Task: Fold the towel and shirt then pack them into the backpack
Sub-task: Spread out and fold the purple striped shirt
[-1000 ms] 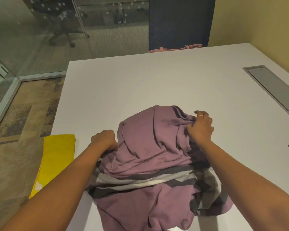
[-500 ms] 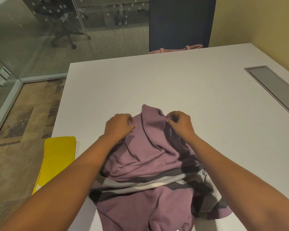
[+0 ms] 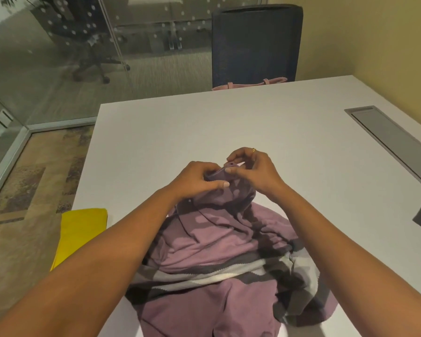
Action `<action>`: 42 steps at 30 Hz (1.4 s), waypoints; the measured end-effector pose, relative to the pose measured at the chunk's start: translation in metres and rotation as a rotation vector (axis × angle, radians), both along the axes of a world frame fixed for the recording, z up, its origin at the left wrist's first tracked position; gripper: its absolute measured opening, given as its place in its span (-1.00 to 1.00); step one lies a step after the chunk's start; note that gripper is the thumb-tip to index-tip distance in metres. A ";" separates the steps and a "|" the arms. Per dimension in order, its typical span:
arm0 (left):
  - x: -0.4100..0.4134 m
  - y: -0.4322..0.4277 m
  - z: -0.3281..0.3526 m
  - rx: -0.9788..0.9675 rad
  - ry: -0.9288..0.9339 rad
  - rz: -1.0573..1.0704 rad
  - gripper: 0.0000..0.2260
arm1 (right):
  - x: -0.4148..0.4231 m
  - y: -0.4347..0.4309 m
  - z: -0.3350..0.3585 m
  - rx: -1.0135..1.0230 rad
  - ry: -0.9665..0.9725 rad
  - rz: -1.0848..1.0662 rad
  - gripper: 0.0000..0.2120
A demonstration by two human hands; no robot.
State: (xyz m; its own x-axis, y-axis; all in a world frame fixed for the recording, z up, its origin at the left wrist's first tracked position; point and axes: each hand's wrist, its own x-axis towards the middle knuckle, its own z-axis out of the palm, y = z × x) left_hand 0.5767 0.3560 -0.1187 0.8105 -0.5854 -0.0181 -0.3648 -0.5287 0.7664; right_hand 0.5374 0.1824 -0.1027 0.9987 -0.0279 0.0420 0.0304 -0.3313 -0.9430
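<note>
A purple shirt (image 3: 216, 242) with grey and white stripes lies crumpled on the white table (image 3: 204, 132), near its front edge. Its top part is lifted off the table. My left hand (image 3: 199, 178) grips that raised fabric from the left. My right hand (image 3: 255, 171) pinches the same bunch of purple cloth from the right, and the two hands almost touch. A yellow towel (image 3: 80, 232) hangs over the table's left edge. A pink bag (image 3: 250, 83) shows only as a strip behind the far table edge.
A dark blue chair (image 3: 255, 42) stands behind the table's far edge. A grey cable hatch (image 3: 394, 142) is set into the table at the right. Glass walls and carpeted floor lie to the left.
My hands came together from the shirt's two sides to its middle top and lifted a bunch of fabric off the table.
</note>
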 end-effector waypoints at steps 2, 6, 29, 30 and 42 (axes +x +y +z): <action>0.003 0.003 0.001 -0.006 -0.003 0.065 -0.83 | 0.002 -0.002 0.005 -0.006 -0.050 -0.046 -0.81; 0.012 0.012 0.009 0.176 -0.107 0.031 -0.68 | 0.004 -0.012 0.014 0.074 -0.135 -0.157 -0.86; 0.022 0.123 -0.012 0.498 0.102 0.416 -0.79 | 0.073 -0.054 0.054 0.004 -0.184 -0.590 -0.85; 0.022 0.123 -0.011 0.415 0.149 0.418 -0.81 | 0.077 -0.054 0.055 0.012 -0.187 -0.615 -0.84; 0.034 0.159 0.008 0.536 0.086 0.285 -0.72 | 0.090 -0.073 0.049 0.060 -0.159 -0.802 -0.84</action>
